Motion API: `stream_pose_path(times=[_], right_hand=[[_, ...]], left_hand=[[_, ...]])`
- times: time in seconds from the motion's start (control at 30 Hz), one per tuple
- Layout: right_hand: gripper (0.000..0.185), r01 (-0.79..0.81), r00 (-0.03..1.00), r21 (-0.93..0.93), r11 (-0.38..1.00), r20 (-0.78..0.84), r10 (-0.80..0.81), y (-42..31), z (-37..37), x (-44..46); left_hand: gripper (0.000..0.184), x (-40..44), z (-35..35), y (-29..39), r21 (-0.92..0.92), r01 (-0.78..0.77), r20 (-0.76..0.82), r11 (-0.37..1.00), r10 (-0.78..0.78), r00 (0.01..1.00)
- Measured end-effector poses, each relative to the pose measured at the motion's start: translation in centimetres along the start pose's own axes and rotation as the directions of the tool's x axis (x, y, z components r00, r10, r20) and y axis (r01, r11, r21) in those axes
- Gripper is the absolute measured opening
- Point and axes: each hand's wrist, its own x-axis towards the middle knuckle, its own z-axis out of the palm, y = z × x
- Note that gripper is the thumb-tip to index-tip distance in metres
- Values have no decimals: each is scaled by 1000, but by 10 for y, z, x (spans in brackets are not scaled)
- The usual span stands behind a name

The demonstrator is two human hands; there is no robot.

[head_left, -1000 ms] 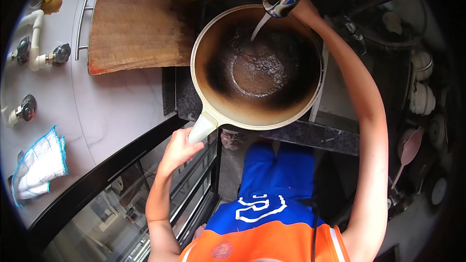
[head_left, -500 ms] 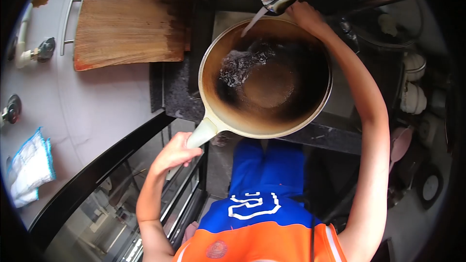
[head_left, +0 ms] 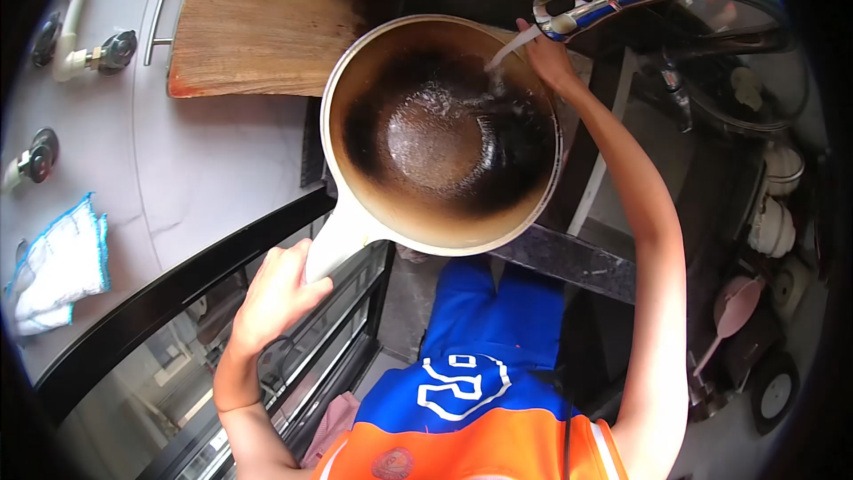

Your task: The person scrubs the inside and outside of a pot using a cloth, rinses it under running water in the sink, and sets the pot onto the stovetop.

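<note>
A pale-handled frying pan [head_left: 435, 147] with a browned, blackened inside is held over the sink area, with water moving over its bottom. My left hand [head_left: 277, 293] is wrapped around the pan's handle. At the far right rim, my right hand [head_left: 549, 60] grips the pan's edge, its fingers partly hidden by the rim and spout. A stream of water runs from the chrome faucet [head_left: 577, 13] into the pan beside that hand.
A wooden cutting board [head_left: 258, 27] lies at the upper left, partly behind the pan. The sink [head_left: 644, 178] is at the right, with stacked bowls [head_left: 771, 227] and a pink ladle [head_left: 736, 307] beyond. A white cloth [head_left: 62, 267] with blue edging lies at the left.
The pan has moved left in view and now overlaps the cutting board. Water now enters near its right rim instead of its upper left. Both hands stay on the pan.
</note>
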Motion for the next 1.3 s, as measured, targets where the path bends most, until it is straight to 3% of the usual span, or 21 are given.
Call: stream_pose_path(times=[0.03,0.1,0.17,0.23,0.33,0.43,0.5,0.53,0.57,0.63,0.67,0.7,0.77,0.8,0.87,1.0,1.1,1.17,1.3], right_hand=[[47,-40,999,79,996,-13,41,-11,7,-3],[55,46,997,183,982,-75,-33,-24,25,2],[56,82,979,163,983,-196,-49,-37,31,5],[55,95,966,155,983,-253,-53,-37,36,9],[51,100,936,142,985,-350,-45,-30,35,8],[45,76,991,245,966,-124,-46,-10,-5,10],[44,120,993,-14,993,13,-120,-5,-28,3],[28,81,988,-28,996,-132,-84,-19,-42,-7],[28,77,988,-45,996,-130,-82,-19,-54,-6],[38,52,991,-276,960,130,-16,-9,-75,-6],[46,-1,982,-375,927,175,72,9,-76,0],[46,-1,982,-385,923,175,74,26,-81,4],[50,77,892,-581,810,403,204,52,-92,7],[50,78,891,-587,806,404,207,51,-102,5],[51,-104,876,-647,755,299,377,34,-132,0],[51,-159,905,-695,701,180,384,8,-178,5],[52,-141,945,-719,681,106,309,-19,-196,7],[52,-56,996,-707,705,5,84,-36,-200,5],[51,-53,988,-684,727,-141,-61,-68,-203,5]], left_hand=[[36,-6,-7,6,18,11,-2,1000,-11,1000],[41,-13,-15,14,201,77,-69,977,-64,996],[45,-19,-15,19,176,115,-110,978,-97,989],[28,-19,-13,23,224,130,-207,966,-84,975],[27,-10,-5,12,232,65,-248,971,-6,969],[27,11,3,3,269,-11,-262,963,85,961],[25,28,4,0,70,-28,-139,997,37,990],[23,33,2,7,-28,-43,-78,999,41,996],[23,40,5,7,-38,-55,-71,998,52,996],[25,52,12,5,-319,23,222,948,52,974],[25,56,20,7,-383,0,239,924,99,966],[24,61,26,10,-436,59,314,898,91,945],[21,74,37,16,-407,97,424,908,94,901],[21,82,44,16,-413,95,426,906,99,899],[19,100,66,10,-492,102,509,865,191,839],[18,139,102,3,-587,36,468,808,303,830],[20,169,111,0,-566,-65,385,822,333,860],[22,186,115,-7,-566,-100,347,818,346,872],[20,218,119,-13,-555,-199,234,808,381,894]])
